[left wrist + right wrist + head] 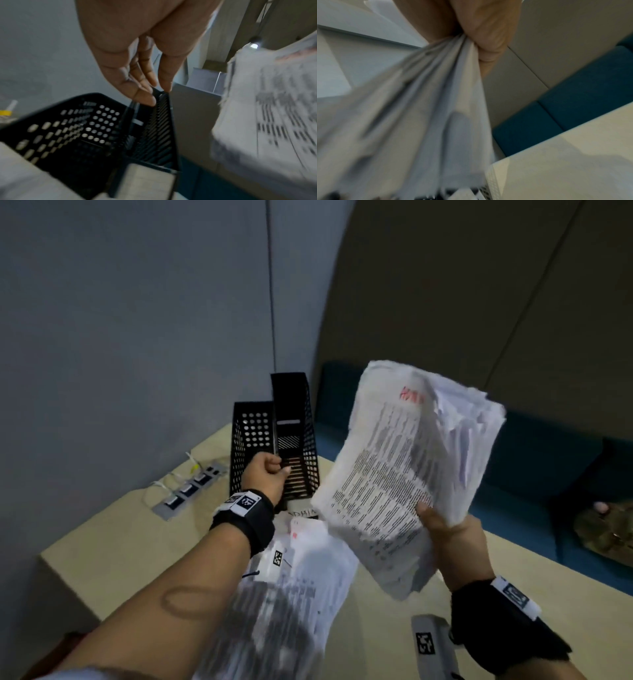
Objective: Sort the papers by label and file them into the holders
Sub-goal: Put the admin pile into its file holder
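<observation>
Two black perforated file holders stand side by side at the table's far edge, the left holder (251,440) (68,128) lower than the right holder (298,426) (159,135). My left hand (279,470) (160,93) pinches the top edge of the right holder's slotted side wall. My right hand (435,518) (471,44) grips a thick stack of printed papers (411,474) (419,121) by its lower edge. It holds the stack raised and tilted to the right of the holders. A red mark shows near the stack's top. More papers (301,577) lie loose on the table below my left arm.
A power strip (191,487) with white cables is set into the table (120,542) left of the holders. A grey block with a printed marker (431,645) lies by my right wrist. A blue bench (531,474) runs behind the table, with another person's hand (603,506) at its far right.
</observation>
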{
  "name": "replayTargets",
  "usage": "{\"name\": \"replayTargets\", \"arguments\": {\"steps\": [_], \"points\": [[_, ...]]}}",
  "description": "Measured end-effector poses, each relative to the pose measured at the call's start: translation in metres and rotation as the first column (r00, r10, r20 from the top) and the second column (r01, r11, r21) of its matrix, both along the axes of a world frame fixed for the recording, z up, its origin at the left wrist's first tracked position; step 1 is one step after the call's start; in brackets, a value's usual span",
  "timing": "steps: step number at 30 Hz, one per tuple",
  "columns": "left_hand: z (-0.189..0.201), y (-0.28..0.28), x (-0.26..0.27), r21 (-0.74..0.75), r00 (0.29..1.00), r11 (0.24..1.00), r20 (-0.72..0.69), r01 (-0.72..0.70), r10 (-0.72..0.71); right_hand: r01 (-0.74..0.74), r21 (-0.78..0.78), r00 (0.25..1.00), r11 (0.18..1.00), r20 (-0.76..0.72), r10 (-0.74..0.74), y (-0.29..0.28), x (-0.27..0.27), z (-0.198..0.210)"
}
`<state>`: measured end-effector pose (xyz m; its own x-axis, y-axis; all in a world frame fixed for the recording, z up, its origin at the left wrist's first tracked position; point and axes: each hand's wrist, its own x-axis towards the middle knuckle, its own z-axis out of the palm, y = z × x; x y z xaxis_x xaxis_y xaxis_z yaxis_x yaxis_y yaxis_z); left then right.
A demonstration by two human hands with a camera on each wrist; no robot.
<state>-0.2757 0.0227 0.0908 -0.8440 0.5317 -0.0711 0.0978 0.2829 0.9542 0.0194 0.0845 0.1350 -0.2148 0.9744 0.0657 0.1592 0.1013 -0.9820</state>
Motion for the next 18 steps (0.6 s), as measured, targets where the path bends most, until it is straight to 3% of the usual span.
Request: {"name": "replayTargets", "arguments": {"steps": [4,9,18], "points": [[-0.024,0.01,-0.032,-0.236,0.992,0.968,-0.068,0.09,-0.109,0.084,0.112,0.992,0.99,-0.101,-0.073,0.012,-0.052,0.015],[-0.042,0.027,-0.041,-0.396,0.939,0.886,-0.136,0.24,-0.315,0.128,0.285,0.986,0.95,-0.144,-0.089,0.019,-0.12,0.007],[-0.058,0.016,-0.018,-0.11,0.905,0.9,-0.016,0.421,-0.425,0.0,0.455,0.999,0.891,-0.044,0.022,0.007,-0.19,-0.028]]}}
